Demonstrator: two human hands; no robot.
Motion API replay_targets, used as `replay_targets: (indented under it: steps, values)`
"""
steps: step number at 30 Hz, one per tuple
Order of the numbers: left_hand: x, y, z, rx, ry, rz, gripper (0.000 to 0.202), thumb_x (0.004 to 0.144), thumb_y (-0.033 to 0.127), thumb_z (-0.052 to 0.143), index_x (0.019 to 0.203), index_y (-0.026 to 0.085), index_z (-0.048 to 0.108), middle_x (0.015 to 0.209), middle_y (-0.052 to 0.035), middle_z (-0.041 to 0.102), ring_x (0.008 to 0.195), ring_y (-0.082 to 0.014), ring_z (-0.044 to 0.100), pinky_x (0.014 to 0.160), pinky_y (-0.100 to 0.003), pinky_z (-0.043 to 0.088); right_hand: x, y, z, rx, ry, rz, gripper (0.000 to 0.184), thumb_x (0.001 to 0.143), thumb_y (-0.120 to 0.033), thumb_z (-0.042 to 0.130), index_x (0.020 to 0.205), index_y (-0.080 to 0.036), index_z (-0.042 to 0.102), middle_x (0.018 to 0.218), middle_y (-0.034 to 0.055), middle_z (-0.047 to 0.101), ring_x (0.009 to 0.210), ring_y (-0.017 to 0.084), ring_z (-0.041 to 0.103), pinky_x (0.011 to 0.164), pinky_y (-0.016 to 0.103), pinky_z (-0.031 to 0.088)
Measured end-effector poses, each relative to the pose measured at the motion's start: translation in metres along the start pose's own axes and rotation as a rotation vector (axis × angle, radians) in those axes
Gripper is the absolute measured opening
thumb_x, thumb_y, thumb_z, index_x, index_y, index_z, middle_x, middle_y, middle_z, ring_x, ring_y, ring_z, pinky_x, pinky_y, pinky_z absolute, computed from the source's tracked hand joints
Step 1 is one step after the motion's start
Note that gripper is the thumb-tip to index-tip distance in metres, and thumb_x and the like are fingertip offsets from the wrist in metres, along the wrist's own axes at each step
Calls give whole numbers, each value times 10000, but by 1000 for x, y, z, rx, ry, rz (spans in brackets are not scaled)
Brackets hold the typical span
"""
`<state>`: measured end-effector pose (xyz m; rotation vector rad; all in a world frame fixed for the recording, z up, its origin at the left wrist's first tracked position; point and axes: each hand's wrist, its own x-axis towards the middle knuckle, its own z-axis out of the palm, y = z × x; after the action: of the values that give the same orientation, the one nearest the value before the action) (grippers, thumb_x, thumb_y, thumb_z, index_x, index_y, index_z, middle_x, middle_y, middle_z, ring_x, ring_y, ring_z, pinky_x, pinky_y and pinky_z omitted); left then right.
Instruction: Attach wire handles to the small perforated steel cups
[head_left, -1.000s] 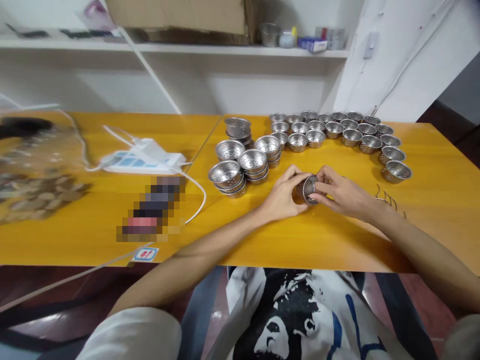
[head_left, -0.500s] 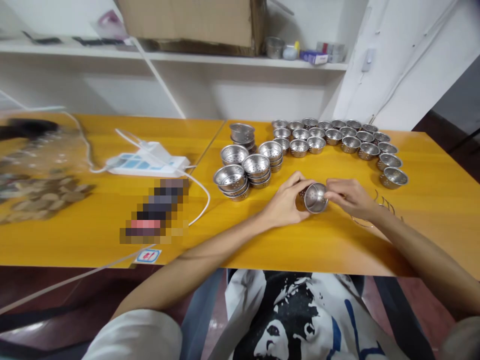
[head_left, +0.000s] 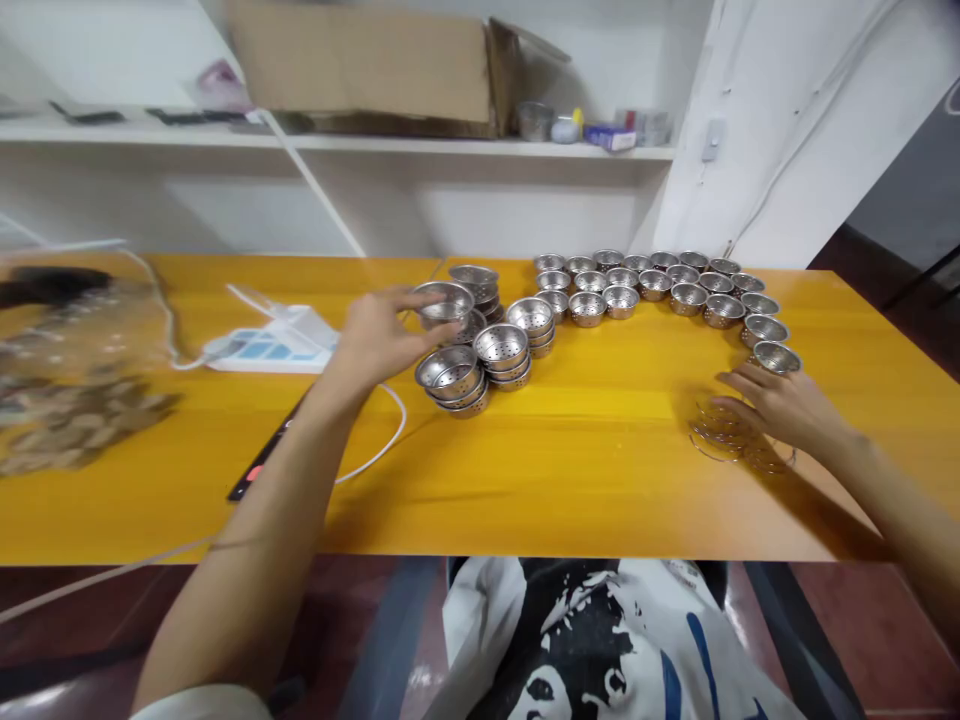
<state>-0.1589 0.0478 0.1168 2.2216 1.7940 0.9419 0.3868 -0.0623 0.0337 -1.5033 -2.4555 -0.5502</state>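
Note:
My left hand (head_left: 373, 337) reaches to the stacks of perforated steel cups (head_left: 480, 345) left of centre, and its fingers close around the top cup (head_left: 444, 300) of the back left stack. Over at the right, my right hand (head_left: 780, 405) lies with fingers stretched out on a small heap of thin wire rings (head_left: 716, 435). Just beyond its fingertips stands the last cup (head_left: 776, 357) of a curved row of single steel cups (head_left: 660, 285).
On the yellow table (head_left: 585, 470), a white power strip (head_left: 274, 345) with its cable lies at the left, with a dark flat object (head_left: 259, 465) under my forearm. A blurred pile (head_left: 67, 420) fills the far left. Behind, a shelf holds a cardboard box (head_left: 375, 70).
Both hands have let go of the cup they held together at the centre. My left hand has moved left to the stacks and my right hand has moved right onto the wire rings.

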Motion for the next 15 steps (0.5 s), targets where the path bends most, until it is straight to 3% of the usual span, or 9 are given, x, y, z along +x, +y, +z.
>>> replay_targets:
  steps: [3,6,8,11,15]
  values:
    - [0,0,6,85,-77,-70,558,901,445,803,1360,128,824,1492,-152,781,1443,-351,715,1274,-498,509,41,-14,-8,-48,-53,36,580,1197,-543,376,1325,-169,802,1180,174,802,810,250,680,677,345,339]
    - [2,1,7,119,-144,-85,487,915,465,815,1323,200,841,1469,-83,803,1471,-364,698,1291,-497,498,115,-38,-9,-31,-115,22,577,1208,-459,298,1369,-162,767,1279,182,785,912,286,703,712,350,352]
    - [4,0,8,112,-161,-89,453,914,503,810,1287,249,853,1418,-49,826,1440,-377,715,1271,-493,515,168,-54,1,27,-148,-7,520,1197,-370,311,1372,-152,750,1344,188,771,1041,318,718,757,364,405]
    - [7,-4,12,125,-221,-85,500,929,587,748,1290,258,854,1388,-72,832,1356,-368,750,1212,-485,555,231,-72,26,74,-241,22,452,1150,-314,454,1482,-121,694,1482,227,709,1200,367,705,872,402,483]
    - [13,-15,17,155,-209,5,454,874,620,765,1108,251,890,1257,-89,853,1206,-363,773,1134,-527,593,259,-81,51,80,-335,35,489,1160,-381,508,1554,-143,672,1535,247,661,1163,366,717,920,433,503]
